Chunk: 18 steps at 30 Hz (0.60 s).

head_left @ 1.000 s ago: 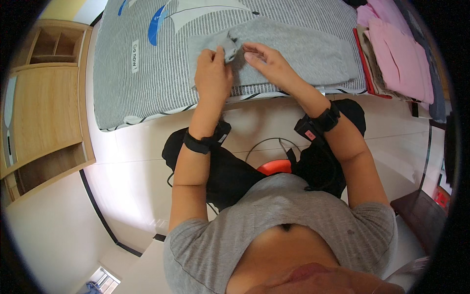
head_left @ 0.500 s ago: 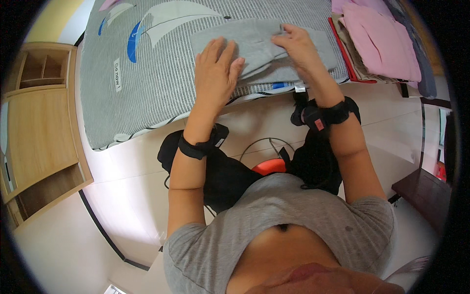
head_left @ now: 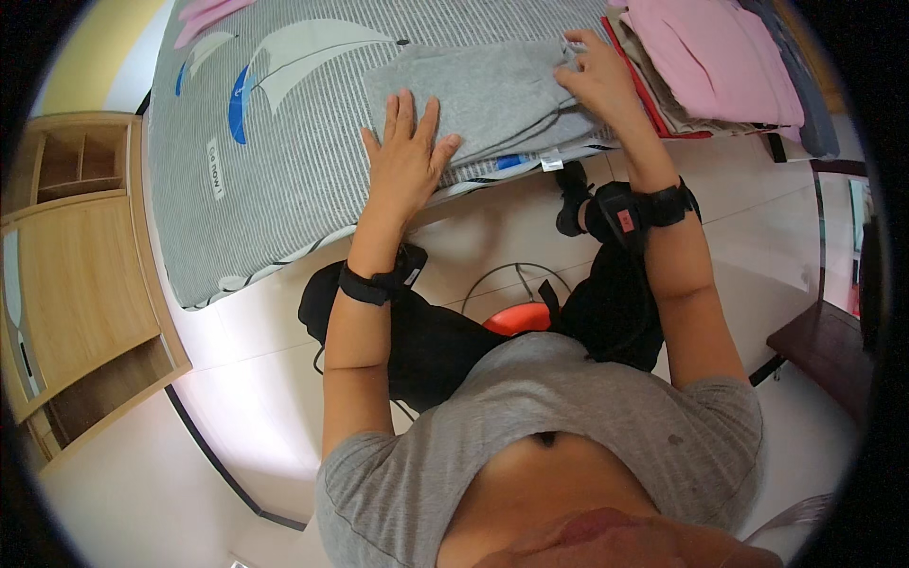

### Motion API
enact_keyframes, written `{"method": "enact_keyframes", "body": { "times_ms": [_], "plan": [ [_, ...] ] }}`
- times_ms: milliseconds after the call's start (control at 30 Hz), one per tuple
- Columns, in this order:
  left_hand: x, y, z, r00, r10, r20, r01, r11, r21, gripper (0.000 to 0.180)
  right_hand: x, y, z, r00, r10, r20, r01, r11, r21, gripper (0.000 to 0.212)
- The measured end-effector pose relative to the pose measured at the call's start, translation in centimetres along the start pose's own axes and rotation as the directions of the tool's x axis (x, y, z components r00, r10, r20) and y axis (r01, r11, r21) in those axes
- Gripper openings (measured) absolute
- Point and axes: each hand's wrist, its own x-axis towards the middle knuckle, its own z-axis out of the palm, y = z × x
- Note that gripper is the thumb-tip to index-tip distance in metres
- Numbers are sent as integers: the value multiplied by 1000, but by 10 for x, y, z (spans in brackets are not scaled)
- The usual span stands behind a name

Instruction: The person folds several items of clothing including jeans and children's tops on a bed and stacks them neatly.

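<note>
A folded grey garment [head_left: 473, 95] lies near the front edge of the bed [head_left: 284, 189], its layers showing at the near right side. My left hand [head_left: 407, 156] rests flat on its left part, fingers spread. At the garment's right end is my right hand [head_left: 601, 80], with its fingers bent and thumb against the cloth, gripping the edge there. Part of that edge is hidden under the fingers. Both wrists wear black straps.
A stack of folded clothes, pink on top [head_left: 710, 66], sits right of the garment. Pink cloth [head_left: 208, 19] lies at the far left of the bed. A wooden cabinet [head_left: 85, 275] stands left, a dark bench [head_left: 824, 355] right. Below me is a red-orange stool seat [head_left: 521, 320].
The grey garment now lies flatter, its top layer spread further right. My right hand has shifted right along it to its end, while my left hand has pressed down flat with fingers spread.
</note>
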Motion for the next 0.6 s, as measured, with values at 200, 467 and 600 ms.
{"method": "enact_keyframes", "body": {
  "times_ms": [200,467,600],
  "plan": [
    [3,-2,6,998,-12,57,9,999,43,59,-12,-17,6,949,-216,-229,155,954,-256,44],
    [3,-5,5,994,3,109,-3,1000,-4,60,-3,15,14,766,-641,47,635,744,-210,22],
    [3,-36,-17,950,178,257,-105,956,-274,58,3,43,-2,800,-581,148,566,814,133,33]
  ]
}}
